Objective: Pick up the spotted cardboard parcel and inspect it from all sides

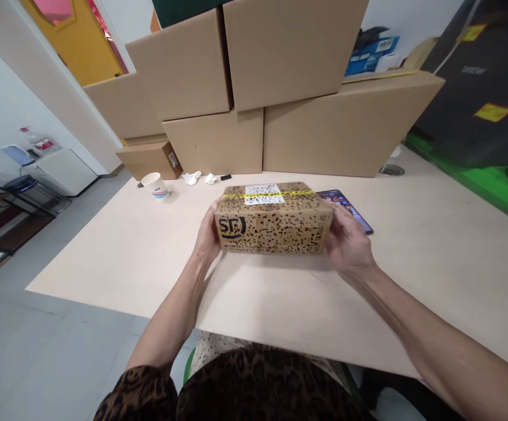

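Note:
Between my two hands is a brown cardboard box with dark speckles, an SF mark on its front, a white label and yellow tape on top. My left hand grips its left end, and my right hand grips the right end. Parts of the fingers on both sides are hidden behind the box. I cannot tell whether the box rests on the table or is held slightly above it. Just behind my right hand lies a smartphone with its screen lit, partly covered by the box.
Large cardboard boxes are stacked along the back of the pale table. A paper cup, crumpled tissues and a small black object sit at the back left. A dark case stands at the right on something green.

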### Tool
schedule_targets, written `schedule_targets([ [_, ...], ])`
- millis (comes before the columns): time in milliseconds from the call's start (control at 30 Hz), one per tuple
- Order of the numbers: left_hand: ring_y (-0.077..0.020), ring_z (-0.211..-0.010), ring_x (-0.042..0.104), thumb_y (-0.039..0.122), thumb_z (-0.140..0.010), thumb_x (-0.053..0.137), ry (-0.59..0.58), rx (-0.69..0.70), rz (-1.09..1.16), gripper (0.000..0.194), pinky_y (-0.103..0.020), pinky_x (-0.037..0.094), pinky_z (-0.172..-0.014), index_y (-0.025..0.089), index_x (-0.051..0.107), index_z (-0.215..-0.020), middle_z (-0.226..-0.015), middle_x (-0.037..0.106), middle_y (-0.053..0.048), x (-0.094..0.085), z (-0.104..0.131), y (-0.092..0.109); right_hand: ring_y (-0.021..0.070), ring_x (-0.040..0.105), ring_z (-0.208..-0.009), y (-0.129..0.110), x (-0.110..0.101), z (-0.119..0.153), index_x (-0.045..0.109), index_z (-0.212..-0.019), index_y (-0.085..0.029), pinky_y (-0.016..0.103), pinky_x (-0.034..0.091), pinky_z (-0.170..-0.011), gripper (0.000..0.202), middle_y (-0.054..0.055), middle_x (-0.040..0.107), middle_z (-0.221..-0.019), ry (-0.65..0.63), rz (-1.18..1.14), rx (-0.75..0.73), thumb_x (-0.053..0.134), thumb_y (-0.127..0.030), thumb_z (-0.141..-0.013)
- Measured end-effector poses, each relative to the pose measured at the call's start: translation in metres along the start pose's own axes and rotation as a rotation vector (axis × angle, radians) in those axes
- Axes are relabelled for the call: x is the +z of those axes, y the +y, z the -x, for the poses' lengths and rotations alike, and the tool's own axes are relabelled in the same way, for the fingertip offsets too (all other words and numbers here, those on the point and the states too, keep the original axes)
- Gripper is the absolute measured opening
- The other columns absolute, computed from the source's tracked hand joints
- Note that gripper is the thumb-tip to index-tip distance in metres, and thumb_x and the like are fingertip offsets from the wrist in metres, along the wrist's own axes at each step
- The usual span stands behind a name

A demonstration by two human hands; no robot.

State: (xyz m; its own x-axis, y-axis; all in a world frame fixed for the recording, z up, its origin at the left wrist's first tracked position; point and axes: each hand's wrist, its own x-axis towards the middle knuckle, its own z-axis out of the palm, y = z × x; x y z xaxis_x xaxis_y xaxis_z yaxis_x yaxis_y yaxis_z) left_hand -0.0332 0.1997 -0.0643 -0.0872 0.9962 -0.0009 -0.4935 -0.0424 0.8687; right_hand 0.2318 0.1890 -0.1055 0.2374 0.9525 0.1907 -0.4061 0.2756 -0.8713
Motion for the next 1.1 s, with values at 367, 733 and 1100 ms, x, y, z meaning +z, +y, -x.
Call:
schedule_targets([
  [367,-0.0354,-0.140,0.058,0.042,-0.078,0.082,-0.167,-0.088,-0.093,0.053,-0.050,0.047,-0.118,0.021,0.070,-0.125,-0.135,0.073,-0.010,-0.003,0.000,-0.009,0.0262,0.072,-0.117,0.001,0.000,-0.005,0.078,-0.099,-0.030,0.045,0.057,-0.107,0.020,0.001,0.081,-0.109,0.049,0.029,0.121,0.075,-0.040,-0.082],
  [733,-0.0343,-0.141,0.058,0.060,-0.083,0.075,-0.107,0.018,-0.079,0.047,-0.048,0.052,-0.115,0.024,0.073,-0.113,-0.131,0.076,-0.007,-0.007,-0.001,-0.007,0.0255,0.068,-0.125,-0.009,0.009,0.004,0.076,-0.113,-0.033,0.049,0.051,-0.115,0.027,0.001,0.077,-0.125,-0.122,-0.034,0.049,0.070,-0.044,-0.088],
  [1100,-0.0311,-0.139,0.061,0.072,-0.088,0.061,0.014,0.026,-0.005,0.056,-0.045,0.052,-0.115,0.023,0.075,-0.110,-0.118,0.081,-0.006,-0.013,-0.011,0.001,0.0251,0.067,-0.127,-0.017,0.010,0.003,0.080,-0.102,-0.031,0.046,0.052,-0.114,0.024,0.002,0.078,-0.122,-0.105,-0.084,0.008,0.065,-0.046,-0.090],
])
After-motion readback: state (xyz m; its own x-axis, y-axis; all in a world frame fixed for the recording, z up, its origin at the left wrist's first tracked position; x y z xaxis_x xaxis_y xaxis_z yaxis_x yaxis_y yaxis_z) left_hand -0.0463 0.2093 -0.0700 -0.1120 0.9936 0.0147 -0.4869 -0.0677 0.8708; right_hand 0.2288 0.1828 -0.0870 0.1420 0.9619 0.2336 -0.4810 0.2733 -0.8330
